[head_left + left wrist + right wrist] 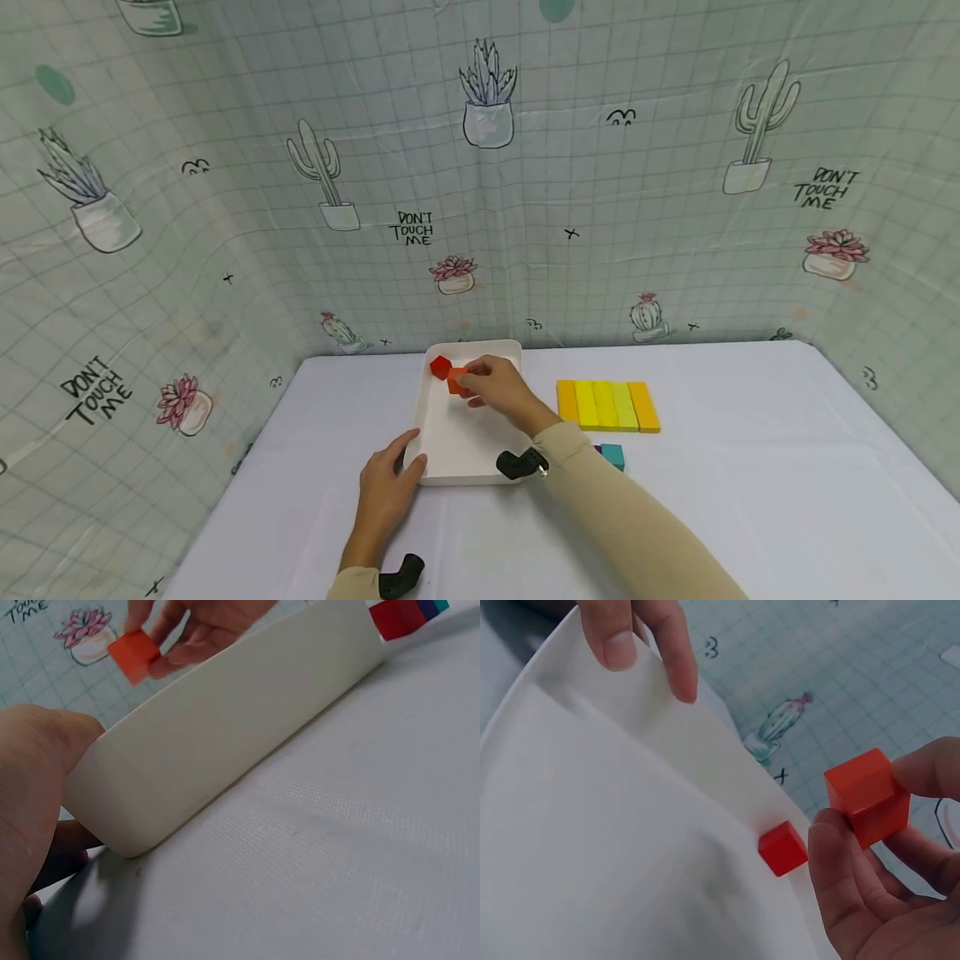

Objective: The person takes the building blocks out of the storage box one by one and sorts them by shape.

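Observation:
My right hand (pixel 498 389) pinches an orange cube (pixel 868 796) between thumb and fingers, held over the far left part of a white tray (pixel 465 442). A red cube (pixel 783 848) lies inside the tray against its wall, close to the orange cube in the head view. At the tray's near left edge, my left hand (pixel 386 492) holds the side wall. Its thumb and a finger reach over the rim in the right wrist view, while other fingers sit outside the wall in the left wrist view.
Right of the tray, several yellow and orange flat blocks (pixel 607 406) lie side by side. Nearer, a teal block (pixel 612 456) shows partly behind the right forearm, and a red block (pixel 397 618) stands in that group. A printed cloth backdrop (pixel 480 192) rises behind the white table (pixel 720 483).

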A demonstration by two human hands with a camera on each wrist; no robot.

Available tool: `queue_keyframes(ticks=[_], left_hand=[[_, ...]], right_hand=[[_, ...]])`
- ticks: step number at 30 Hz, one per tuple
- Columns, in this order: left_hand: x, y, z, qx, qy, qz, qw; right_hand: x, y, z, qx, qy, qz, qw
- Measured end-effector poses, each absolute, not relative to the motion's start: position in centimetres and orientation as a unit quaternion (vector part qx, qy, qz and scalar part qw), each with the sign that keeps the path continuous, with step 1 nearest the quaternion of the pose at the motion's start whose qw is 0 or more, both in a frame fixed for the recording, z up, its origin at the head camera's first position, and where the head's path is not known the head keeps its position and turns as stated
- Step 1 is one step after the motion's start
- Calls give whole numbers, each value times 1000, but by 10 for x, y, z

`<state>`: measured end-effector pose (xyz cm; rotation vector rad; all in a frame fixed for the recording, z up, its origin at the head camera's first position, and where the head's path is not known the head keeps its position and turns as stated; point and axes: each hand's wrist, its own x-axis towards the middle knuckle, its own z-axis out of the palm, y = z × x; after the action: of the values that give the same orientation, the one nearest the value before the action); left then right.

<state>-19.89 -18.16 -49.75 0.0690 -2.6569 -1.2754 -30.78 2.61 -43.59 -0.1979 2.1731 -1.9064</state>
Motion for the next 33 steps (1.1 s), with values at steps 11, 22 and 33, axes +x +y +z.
queue_keyframes(ticks=[11, 22, 33], left_hand=[[-198, -182, -497, 28, -896, -433, 95], [-198, -181, -498, 27, -897, -430, 97], [-198, -180, -496, 27, -900, -425, 91]], right_hand=[[-291, 48, -431, -47, 742, -660, 105], [-277, 69, -436, -38, 737, -669, 89], [-259, 94, -436, -14, 730, -678, 84]])
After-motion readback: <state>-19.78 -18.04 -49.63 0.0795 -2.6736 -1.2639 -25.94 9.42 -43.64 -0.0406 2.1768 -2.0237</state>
